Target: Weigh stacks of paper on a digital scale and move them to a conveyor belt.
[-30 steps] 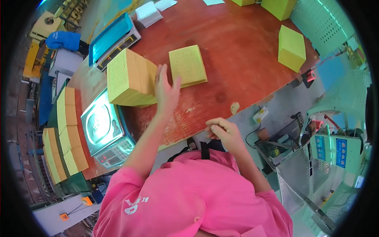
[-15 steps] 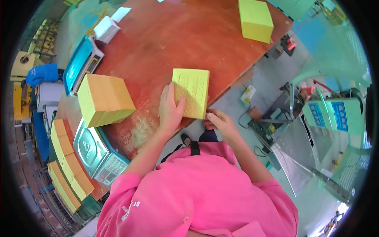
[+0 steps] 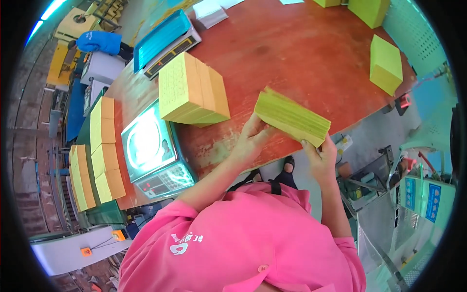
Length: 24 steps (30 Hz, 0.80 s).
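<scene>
Between my hands is a stack of yellow paper (image 3: 292, 118), tilted so that its layered edge faces up, near the front edge of the table. My left hand (image 3: 252, 138) holds its left end, with the thumb along the near side. At the right end, my right hand (image 3: 321, 153) grips the lower corner, thumb in front. Some fingers of both hands are hidden behind the paper. To the left, a larger block of yellow paper stacks (image 3: 192, 90) stands beside a digital scale (image 3: 151, 146) with a shiny pan.
The red table (image 3: 262, 53) carries a second scale with a blue tray (image 3: 163, 39), white paper (image 3: 209, 12) and more yellow stacks (image 3: 386, 65) on the far right. Rows of yellow stacks (image 3: 104, 146) line the left. A person in blue (image 3: 99, 43) is beyond. Metal equipment (image 3: 369, 180) stands at right.
The stack has turned from showing its dimpled broad face to showing its layered edge. My right hand has closed on its right end. The whole view has swung toward the left.
</scene>
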Motion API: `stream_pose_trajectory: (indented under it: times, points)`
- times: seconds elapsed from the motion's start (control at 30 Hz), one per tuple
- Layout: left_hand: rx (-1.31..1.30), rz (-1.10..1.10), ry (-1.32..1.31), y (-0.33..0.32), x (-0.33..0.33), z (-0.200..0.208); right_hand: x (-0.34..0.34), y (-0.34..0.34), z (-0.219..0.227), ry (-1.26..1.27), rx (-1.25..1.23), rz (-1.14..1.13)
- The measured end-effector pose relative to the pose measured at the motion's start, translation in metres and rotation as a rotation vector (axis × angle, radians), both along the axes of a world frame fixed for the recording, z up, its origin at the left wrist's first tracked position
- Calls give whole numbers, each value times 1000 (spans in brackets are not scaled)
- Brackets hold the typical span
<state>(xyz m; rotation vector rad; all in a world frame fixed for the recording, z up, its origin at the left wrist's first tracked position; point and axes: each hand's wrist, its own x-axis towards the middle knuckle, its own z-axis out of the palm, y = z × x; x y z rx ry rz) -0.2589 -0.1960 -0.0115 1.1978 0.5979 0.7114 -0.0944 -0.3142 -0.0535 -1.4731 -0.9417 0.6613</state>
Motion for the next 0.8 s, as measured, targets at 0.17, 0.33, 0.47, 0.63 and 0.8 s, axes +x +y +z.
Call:
stream_pose_trajectory:
  times: [0.17,0.33,0.47,0.63,0.8]
  points:
    - [-23,27,118,9,-15,-56,2,16,-16,32,-67,128]
    - [245,-16,232,14,-19,-37,7,36,-31,-25,-32,210]
    - [158,-25,234,36,-16,-59,18,37,-1,44,-184,232]
    - [-374,21,21,50,19,-46,70,35,23,63,-259,447]
    - [-527,44,-105,67,41,-27,221,58,70,-202,93,-406]
